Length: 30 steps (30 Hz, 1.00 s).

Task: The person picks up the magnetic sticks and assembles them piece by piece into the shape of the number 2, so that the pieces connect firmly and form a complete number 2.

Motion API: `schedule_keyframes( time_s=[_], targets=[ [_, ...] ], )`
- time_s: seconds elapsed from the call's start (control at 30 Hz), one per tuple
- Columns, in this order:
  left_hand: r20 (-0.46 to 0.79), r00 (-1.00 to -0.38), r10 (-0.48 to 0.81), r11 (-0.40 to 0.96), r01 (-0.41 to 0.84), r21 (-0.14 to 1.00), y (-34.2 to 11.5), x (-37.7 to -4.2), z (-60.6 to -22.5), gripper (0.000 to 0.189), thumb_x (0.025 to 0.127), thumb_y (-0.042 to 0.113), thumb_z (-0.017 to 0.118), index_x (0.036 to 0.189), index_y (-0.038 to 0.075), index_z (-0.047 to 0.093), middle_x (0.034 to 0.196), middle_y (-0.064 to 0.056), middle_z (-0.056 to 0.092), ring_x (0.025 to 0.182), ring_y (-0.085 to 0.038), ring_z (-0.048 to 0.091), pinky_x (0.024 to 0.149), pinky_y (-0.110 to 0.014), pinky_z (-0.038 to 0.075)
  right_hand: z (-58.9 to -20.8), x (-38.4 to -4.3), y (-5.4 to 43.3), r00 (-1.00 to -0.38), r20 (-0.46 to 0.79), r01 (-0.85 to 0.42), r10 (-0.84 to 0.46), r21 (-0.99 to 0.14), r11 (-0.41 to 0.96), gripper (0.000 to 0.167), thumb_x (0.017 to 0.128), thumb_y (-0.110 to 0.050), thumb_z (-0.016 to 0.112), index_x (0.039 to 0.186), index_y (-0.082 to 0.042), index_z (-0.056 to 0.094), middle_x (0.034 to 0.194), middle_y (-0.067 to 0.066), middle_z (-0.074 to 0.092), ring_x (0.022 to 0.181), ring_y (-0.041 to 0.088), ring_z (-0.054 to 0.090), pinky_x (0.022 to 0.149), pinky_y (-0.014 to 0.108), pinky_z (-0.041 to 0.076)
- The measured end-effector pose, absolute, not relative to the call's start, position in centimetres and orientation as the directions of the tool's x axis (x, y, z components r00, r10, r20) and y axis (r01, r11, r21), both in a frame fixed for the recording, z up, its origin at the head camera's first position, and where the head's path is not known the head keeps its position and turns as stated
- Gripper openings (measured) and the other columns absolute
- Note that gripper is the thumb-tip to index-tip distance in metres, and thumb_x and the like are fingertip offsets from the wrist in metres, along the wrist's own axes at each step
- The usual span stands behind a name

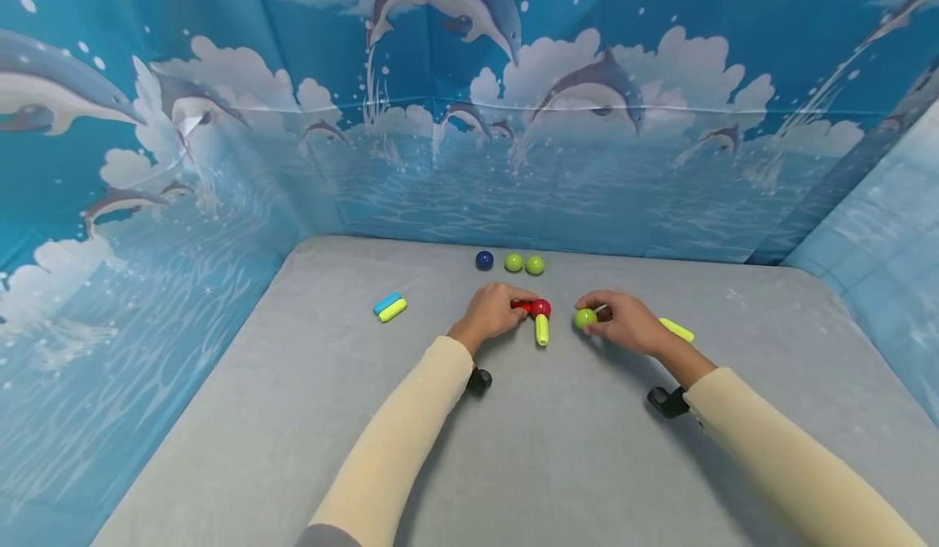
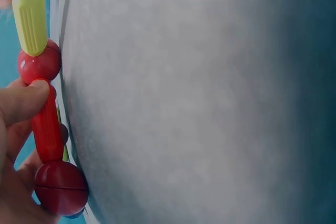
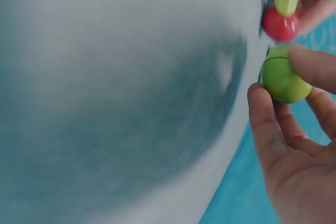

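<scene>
My left hand [image 1: 493, 310] grips a red rod [image 2: 47, 132] between thumb and fingers. A red ball [image 1: 540, 308] joins the rod's far end, and a yellow rod [image 1: 542, 332] sticks out of that ball toward me. At the rod's other end sits a darker red ball [image 2: 61, 188], which the hand covers in the head view. Just to the right, my right hand [image 1: 625, 323] pinches a green ball [image 3: 284, 81] with thumb and fingertips, a short gap from the red ball. A groove runs around the green ball.
Behind the hands, a dark blue ball [image 1: 484, 260] and two green balls, one nearer [image 1: 513, 262] and one farther right [image 1: 535, 266], line the back edge. A blue rod [image 1: 386, 302] and a yellow rod [image 1: 392, 310] lie at left. Another yellow rod [image 1: 676, 329] lies beyond my right wrist.
</scene>
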<state>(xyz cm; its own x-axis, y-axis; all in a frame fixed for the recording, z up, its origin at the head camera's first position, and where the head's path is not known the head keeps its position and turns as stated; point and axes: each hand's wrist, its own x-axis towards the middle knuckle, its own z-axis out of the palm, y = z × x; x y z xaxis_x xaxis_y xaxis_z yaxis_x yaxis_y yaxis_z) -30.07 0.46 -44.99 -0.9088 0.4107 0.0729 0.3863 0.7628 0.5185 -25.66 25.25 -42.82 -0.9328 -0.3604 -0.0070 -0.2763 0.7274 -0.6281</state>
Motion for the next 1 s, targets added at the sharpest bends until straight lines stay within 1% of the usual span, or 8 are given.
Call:
schedule_keyframes(
  time_s=[0.2,0.33,0.4,0.5,0.57,0.67,0.9,1.0],
  targets=[
    [0.062,-0.907,0.417,0.766,0.387,0.514,0.4,-30.2,-44.7,0.033,0.093,0.017,0.068,0.124,0.029,0.071,0.128,0.0,0.069,0.087,-0.012,0.054,0.067,-0.02,0.037,-43.0,-22.8,25.5,-0.916,-0.002,-0.305,-0.401,-0.646,0.7,0.036,0.089,-0.006,0.07,0.125,-0.003,0.063,0.127,0.021,0.063,0.11,0.037,0.065,0.086,0.045,0.057],
    [0.07,-0.906,0.416,0.767,0.392,0.508,0.3,-30.3,-44.8,0.033,0.093,0.017,0.067,0.124,0.029,0.071,0.127,0.001,0.07,0.083,-0.013,0.054,0.064,-0.021,0.036,-43.0,-21.7,25.1,-0.899,0.026,-0.345,-0.438,-0.658,0.669,0.037,0.087,-0.003,0.071,0.123,-0.002,0.063,0.125,0.019,0.065,0.106,0.033,0.066,0.083,0.04,0.057],
    [0.075,-0.906,0.416,0.766,0.394,0.509,0.3,-30.3,-44.9,0.033,0.093,0.017,0.067,0.124,0.029,0.071,0.127,0.001,0.07,0.083,-0.013,0.054,0.066,-0.021,0.037,-43.0,-21.3,24.8,-0.894,0.03,-0.352,-0.448,-0.665,0.658,0.037,0.087,-0.003,0.071,0.123,-0.002,0.063,0.124,0.019,0.065,0.105,0.032,0.066,0.081,0.036,0.057],
    [0.081,-0.904,0.419,0.765,0.4,0.505,0.2,-30.4,-44.9,0.033,0.093,0.017,0.068,0.124,0.03,0.071,0.127,0.001,0.07,0.09,-0.012,0.055,0.073,-0.023,0.04,-42.9,-20.9,24.2,-0.897,0.015,-0.33,-0.442,-0.688,0.647,0.038,0.087,-0.003,0.072,0.123,-0.001,0.061,0.123,0.019,0.065,0.105,0.03,0.066,0.079,0.031,0.057],
    [0.086,-0.903,0.422,0.765,0.405,0.501,0.2,-30.3,-44.9,0.033,0.093,0.017,0.068,0.124,0.029,0.071,0.127,0.001,0.07,0.094,-0.012,0.056,0.077,-0.024,0.042,-42.9,-20.7,23.7,-0.902,-0.001,-0.306,-0.433,-0.705,0.64,0.036,0.087,-0.003,0.072,0.121,-0.002,0.061,0.12,0.018,0.065,0.105,0.029,0.066,0.077,0.029,0.056],
    [0.088,-0.903,0.421,0.768,0.406,0.496,0.2,-30.2,-44.7,0.034,0.093,0.017,0.068,0.124,0.03,0.071,0.127,0.001,0.07,0.095,-0.012,0.056,0.078,-0.024,0.042,-42.8,-20.3,23.0,-0.899,-0.013,-0.295,-0.438,-0.721,0.626,0.031,0.086,-0.003,0.072,0.116,-0.002,0.062,0.116,0.016,0.067,0.103,0.027,0.067,0.076,0.026,0.056],
    [0.077,-0.901,0.426,0.761,0.403,0.508,0.2,-29.9,-44.7,0.033,0.094,0.017,0.067,0.124,0.03,0.071,0.123,0.001,0.072,0.073,-0.013,0.051,0.06,-0.02,0.035,-43.2,-19.8,22.2,-0.892,0.017,-0.323,-0.452,-0.723,0.611,0.026,0.084,-0.002,0.073,0.109,-0.004,0.065,0.112,0.014,0.069,0.1,0.025,0.069,0.075,0.025,0.057],
    [0.084,-0.902,0.423,0.76,0.404,0.509,0.1,-29.8,-44.8,0.033,0.094,0.017,0.067,0.124,0.03,0.071,0.122,0.001,0.072,0.074,-0.012,0.051,0.06,-0.02,0.034,-43.3,-19.8,21.9,-0.895,0.017,-0.318,-0.446,-0.726,0.61,0.028,0.084,-0.002,0.074,0.11,-0.004,0.065,0.112,0.014,0.069,0.1,0.024,0.07,0.076,0.025,0.057]
  ],
)
